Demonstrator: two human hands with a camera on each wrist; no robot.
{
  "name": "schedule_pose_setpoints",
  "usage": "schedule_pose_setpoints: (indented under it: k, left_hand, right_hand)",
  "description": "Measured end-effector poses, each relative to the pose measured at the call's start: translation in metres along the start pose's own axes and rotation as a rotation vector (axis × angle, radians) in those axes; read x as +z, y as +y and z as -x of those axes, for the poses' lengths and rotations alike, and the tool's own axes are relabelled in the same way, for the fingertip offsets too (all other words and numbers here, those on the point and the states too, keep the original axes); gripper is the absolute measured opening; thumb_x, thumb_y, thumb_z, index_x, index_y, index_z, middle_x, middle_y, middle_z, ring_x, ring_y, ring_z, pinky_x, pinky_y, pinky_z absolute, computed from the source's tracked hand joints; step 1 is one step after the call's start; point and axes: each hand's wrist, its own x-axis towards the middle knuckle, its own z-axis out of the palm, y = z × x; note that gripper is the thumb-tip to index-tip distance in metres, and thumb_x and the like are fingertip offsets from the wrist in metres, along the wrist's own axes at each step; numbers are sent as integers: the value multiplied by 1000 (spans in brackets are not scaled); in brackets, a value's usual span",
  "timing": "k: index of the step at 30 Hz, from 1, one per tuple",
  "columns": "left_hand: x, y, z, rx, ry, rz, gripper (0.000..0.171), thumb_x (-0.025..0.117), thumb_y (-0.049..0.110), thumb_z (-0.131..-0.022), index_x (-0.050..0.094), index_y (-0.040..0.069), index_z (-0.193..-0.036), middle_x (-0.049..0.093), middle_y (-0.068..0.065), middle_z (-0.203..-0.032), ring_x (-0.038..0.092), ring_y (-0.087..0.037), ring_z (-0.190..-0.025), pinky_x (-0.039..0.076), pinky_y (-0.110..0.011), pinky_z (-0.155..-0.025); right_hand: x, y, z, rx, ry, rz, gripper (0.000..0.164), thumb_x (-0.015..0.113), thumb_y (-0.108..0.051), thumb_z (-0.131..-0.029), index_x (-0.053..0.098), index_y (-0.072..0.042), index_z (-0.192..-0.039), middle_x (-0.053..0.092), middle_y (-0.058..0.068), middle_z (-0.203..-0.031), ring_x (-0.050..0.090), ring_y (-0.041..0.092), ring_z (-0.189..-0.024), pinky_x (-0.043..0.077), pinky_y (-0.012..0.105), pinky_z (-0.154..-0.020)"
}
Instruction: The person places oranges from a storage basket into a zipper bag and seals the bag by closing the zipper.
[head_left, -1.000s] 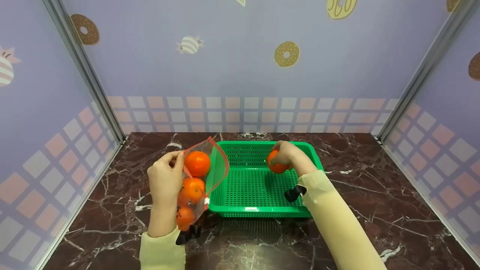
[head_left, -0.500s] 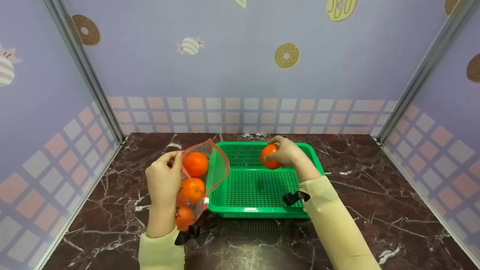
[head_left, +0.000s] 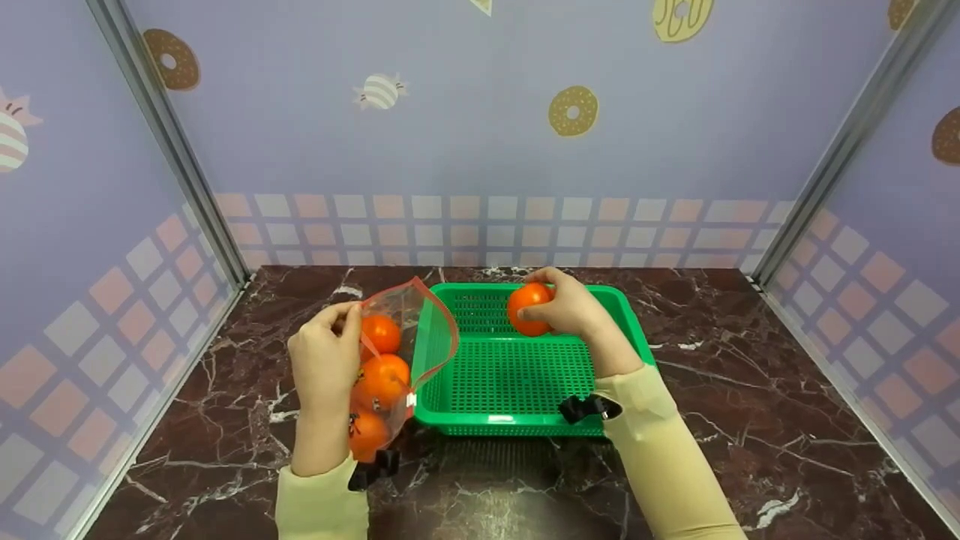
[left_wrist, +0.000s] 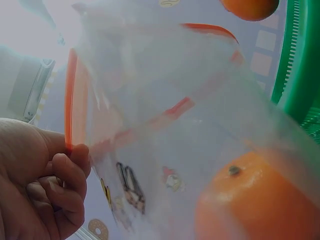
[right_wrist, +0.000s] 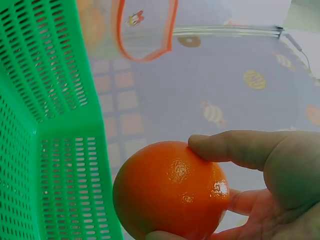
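Note:
My left hand (head_left: 326,356) pinches the red-edged rim of a clear zip bag (head_left: 431,330), whose mouth gapes toward the right. Three oranges show through its film: an upper orange (head_left: 381,334), a middle orange (head_left: 385,379) and a lower orange (head_left: 367,433). In the left wrist view, thumb and finger grip the bag's edge, and one orange (left_wrist: 255,200) shows through the plastic. My right hand (head_left: 574,306) holds another orange (head_left: 529,309) between thumb and fingers, over the back part of a green basket (head_left: 499,420). The right wrist view shows this orange (right_wrist: 170,192) in the fingers.
The green basket stands on a dark marbled tabletop (head_left: 675,442), just right of the bag. Its inner floor is a bare grid. A patterned wall (head_left: 480,150) rises behind the table, with side walls to the left and right.
My right hand has lifted the held orange and brought it left toward the bag. The upper orange in the bag has slid down. My left hand has shifted slightly left.

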Motion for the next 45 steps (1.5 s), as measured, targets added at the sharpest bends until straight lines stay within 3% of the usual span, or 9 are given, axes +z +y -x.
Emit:
schedule_pose_setpoints:
  k: [20, 31, 45]
  left_hand:
    - [2, -2, -1, 15, 5, 9, 22, 65, 16, -102, 80, 1, -104, 73, -17, -77, 44, -10, -49, 32, -20, -47]
    - [2, -1, -1, 12, 6, 10, 22, 66, 17, -102, 81, 2, -103, 73, -17, -78, 44, -11, -50, 32, -20, -48]
    - [1, -1, -1, -3, -5, 1, 22, 66, 18, -102, 81, 2, -103, 73, -17, -78, 45, -11, -51, 33, -20, -49]
  right_hand:
    - [17, -9, 17, -113, 38, -183, 59, 78, -19, -91, 53, -19, -145, 52, 21, -145, 59, 39, -126, 62, 43, -84]
    - [39, -17, 20, -152, 51, -254, 57, 80, -19, -90, 56, -24, -142, 55, 18, -136, 62, 35, -117, 60, 38, -78]
    - [69, -32, 25, -229, -8, -366, 58, 80, -17, -90, 56, -23, -143, 56, 15, -138, 61, 34, -122, 62, 43, -85]
